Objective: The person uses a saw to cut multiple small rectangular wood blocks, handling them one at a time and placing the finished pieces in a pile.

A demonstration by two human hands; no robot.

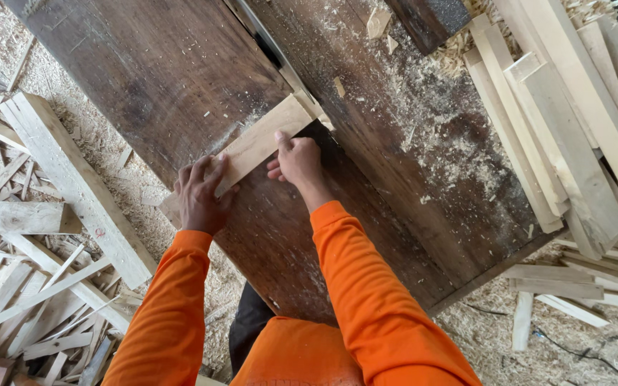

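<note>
Both hands press a pale wooden board (259, 143) flat on a dark, sawdust-strewn saw table (144, 64). The left hand (200, 196) clasps the board's near end; the right hand (297, 163) pushes its edge with closed fingers. Stacked slats (566, 136) lie right, offcuts (30, 286) left.

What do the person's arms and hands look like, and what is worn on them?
Both arms are covered by long bright orange sleeves that end at the wrists. The cloth looks plain, with soft folds and no markings visible. The left hand and the right hand are bare: no gloves, rings or watch can be seen.
</note>
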